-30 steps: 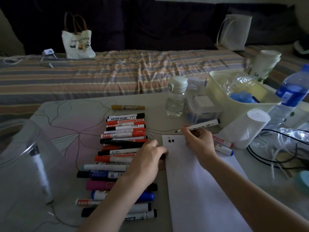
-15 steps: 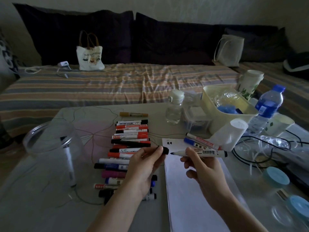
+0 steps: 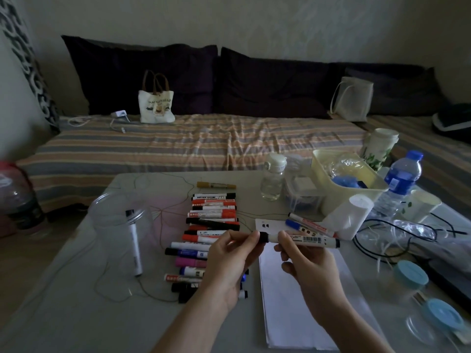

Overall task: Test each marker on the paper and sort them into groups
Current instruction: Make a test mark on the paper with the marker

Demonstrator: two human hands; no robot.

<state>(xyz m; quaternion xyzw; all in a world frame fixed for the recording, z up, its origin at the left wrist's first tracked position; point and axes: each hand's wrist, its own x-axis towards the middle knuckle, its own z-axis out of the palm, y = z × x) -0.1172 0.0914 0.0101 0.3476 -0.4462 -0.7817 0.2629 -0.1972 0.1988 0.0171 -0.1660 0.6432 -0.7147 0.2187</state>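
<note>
Head view: at frame centre, above the paper [image 3: 293,289], the left hand [image 3: 229,261] pinched the black cap [image 3: 263,237] onto a marker [image 3: 305,240] gripped by the right hand [image 3: 305,261]. Recapping looked nearly done; sorting it beside the two markers [image 3: 309,226] right of centre seemed next.

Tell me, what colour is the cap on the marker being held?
Black, on the cap of the white marker; the head view shows it.
</note>
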